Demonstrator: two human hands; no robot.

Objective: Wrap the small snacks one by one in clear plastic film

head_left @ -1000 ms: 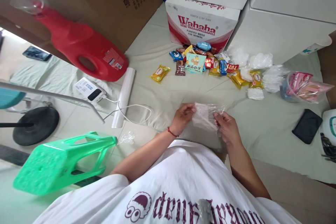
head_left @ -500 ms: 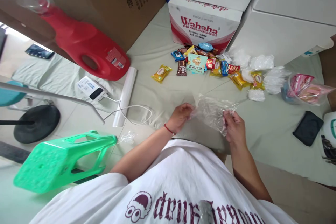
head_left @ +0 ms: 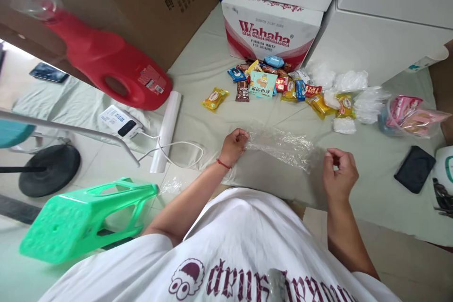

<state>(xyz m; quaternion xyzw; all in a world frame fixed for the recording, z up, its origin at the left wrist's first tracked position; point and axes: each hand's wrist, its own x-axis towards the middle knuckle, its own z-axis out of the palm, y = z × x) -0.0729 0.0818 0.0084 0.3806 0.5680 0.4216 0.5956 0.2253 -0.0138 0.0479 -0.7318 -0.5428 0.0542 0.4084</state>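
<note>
A clear plastic bag (head_left: 279,146) is stretched out flat above the pale cloth (head_left: 212,122) in front of me. My left hand (head_left: 233,145), with a red string at the wrist, pinches the bag's left end. My right hand (head_left: 339,173) pinches its right end, with the thumb and forefinger closed on the thin film. Beyond the bag lies a pile of wrapped snacks (head_left: 279,84), with a yellow packet (head_left: 215,98) a little apart at its left.
A Wahaha carton (head_left: 269,37) and white boxes stand at the back. Crumpled clear bags (head_left: 350,89) lie right of the snacks. A roll of bags (head_left: 166,130), a power bank (head_left: 120,122), a red jug (head_left: 106,61) and a green stool (head_left: 81,217) are at the left. A black pouch (head_left: 414,169) is at the right.
My hands have moved apart, the right one going right and the left one forward. The crumpled bag between them has been pulled out long and flat.
</note>
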